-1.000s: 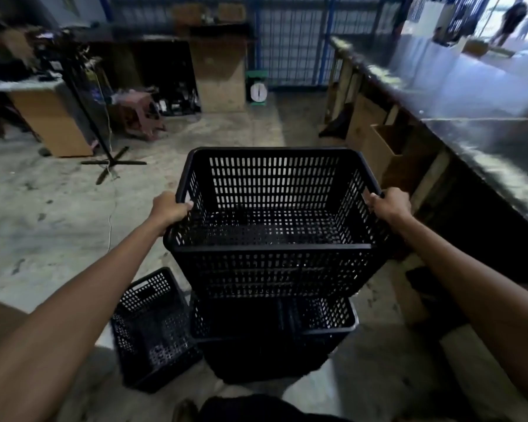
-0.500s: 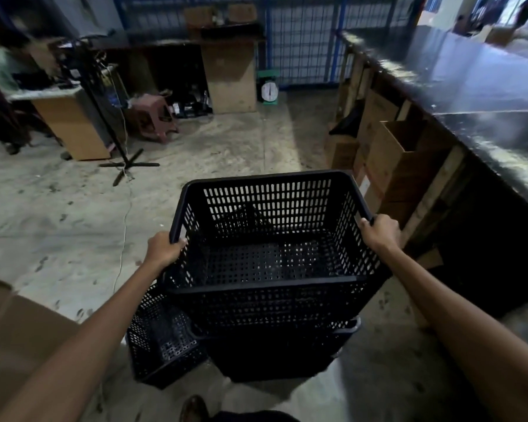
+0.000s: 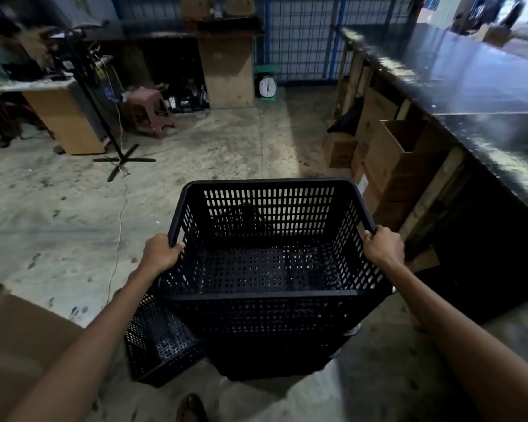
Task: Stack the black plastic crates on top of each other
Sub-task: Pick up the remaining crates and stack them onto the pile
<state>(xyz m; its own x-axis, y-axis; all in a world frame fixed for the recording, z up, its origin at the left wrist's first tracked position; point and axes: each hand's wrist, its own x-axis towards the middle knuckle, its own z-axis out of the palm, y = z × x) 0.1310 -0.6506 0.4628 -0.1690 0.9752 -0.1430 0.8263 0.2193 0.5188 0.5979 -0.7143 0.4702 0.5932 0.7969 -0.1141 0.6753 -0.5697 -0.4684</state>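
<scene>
Your left hand (image 3: 160,253) and right hand (image 3: 382,248) are clamped on the top crate's (image 3: 272,263) side rims, centre frame, over the lower crate (image 3: 287,360). Lower it level so it nests squarely.

Single head view, wide-angle, looks forward-down, close over crate (image 3: 272,269), floor (image 3: 58,223) beyond.

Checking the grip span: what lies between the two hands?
In the head view, only the held black crate lies between the left hand and right hand. Each grips an opposite side rim, with the empty interior between.
</scene>
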